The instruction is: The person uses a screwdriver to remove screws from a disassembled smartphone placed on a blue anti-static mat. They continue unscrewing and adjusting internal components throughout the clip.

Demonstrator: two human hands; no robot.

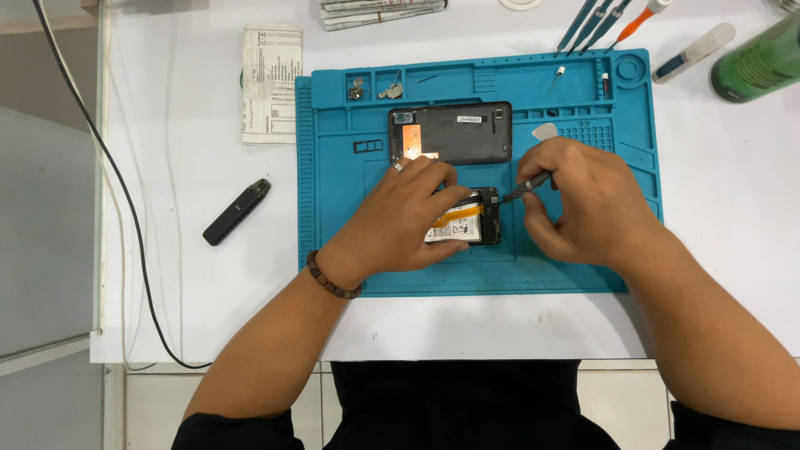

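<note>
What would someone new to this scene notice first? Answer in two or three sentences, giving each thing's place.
The bright blue work mat at the middle of the white table. On it, the left hand steadies an opened phone while the right hand holds a slim tool to it. A black back cover lies just behind.

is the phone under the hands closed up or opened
Opened. The phone shows its white battery and an orange ribbon, and its black back cover lies apart on the blue mat.
</note>
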